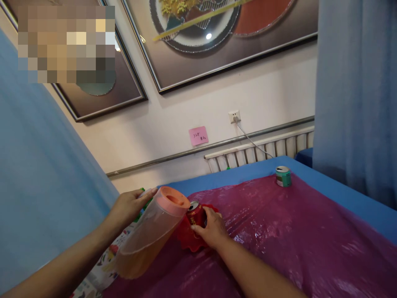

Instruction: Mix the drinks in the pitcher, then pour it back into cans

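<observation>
My left hand (136, 203) grips a translucent plastic pitcher (151, 231) with an orange lid (176, 198). The pitcher is tilted toward the right, and amber liquid lies in its lower part. Its lid rim is close to the top of a red drink can (196, 215); I cannot tell whether they touch or whether liquid flows. My right hand (214, 227) is closed around this can, thumb in front. Beneath the can lies a red scalloped dish (194, 244), partly hidden by the can and hand.
Pink plastic sheeting (294, 236) covers the blue table (328, 186). A green opened can (283, 177) stands at the far right corner. Behind are a white radiator (257, 152), a plugged-in cord (252, 140) and a pink note (198, 135). Blue curtains (353, 95) hang at both sides.
</observation>
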Action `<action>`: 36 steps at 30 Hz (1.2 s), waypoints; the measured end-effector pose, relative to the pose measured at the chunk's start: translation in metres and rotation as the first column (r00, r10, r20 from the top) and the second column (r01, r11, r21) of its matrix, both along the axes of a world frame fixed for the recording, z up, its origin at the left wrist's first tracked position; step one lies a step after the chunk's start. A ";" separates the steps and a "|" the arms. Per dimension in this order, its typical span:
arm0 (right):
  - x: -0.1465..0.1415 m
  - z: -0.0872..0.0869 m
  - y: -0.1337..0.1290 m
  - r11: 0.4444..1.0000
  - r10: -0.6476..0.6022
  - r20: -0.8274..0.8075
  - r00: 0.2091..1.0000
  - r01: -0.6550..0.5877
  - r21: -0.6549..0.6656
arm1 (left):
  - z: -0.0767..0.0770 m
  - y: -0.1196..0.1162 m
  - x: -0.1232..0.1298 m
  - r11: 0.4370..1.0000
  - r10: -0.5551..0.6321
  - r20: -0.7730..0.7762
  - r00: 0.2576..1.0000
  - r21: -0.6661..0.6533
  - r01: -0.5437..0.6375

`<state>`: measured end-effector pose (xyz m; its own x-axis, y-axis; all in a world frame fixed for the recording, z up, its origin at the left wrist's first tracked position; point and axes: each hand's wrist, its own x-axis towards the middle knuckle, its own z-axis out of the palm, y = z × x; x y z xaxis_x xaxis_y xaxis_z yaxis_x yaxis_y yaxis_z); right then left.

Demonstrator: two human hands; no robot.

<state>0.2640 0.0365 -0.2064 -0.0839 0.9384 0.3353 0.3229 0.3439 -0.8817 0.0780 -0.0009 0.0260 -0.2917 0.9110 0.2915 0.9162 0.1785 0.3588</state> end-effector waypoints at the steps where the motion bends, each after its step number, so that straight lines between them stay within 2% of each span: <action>1: 0.000 0.000 0.000 1.000 -0.001 0.000 1.000 0.001 0.000 | 0.000 0.000 0.000 1.000 0.000 -0.003 1.000 0.002 0.000; 8: -0.002 -0.004 0.002 1.000 -0.009 -0.007 1.000 0.009 0.021 | 0.003 -0.003 0.005 1.000 0.005 -0.011 1.000 0.007 -0.005; 18: 0.001 0.002 -0.001 1.000 -0.005 0.018 1.000 0.005 -0.001 | 0.002 -0.002 0.004 1.000 0.015 -0.004 1.000 -0.020 -0.016; 36: 0.001 0.001 -0.001 1.000 0.010 -0.009 1.000 -0.009 0.009 | 0.002 -0.003 0.004 1.000 0.005 -0.016 1.000 0.006 -0.005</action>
<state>0.2651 0.0351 -0.2054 -0.0898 0.9345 0.3445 0.3117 0.3548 -0.8814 0.0823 -0.0040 0.0283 -0.2915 0.9079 0.3013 0.9210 0.1812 0.3449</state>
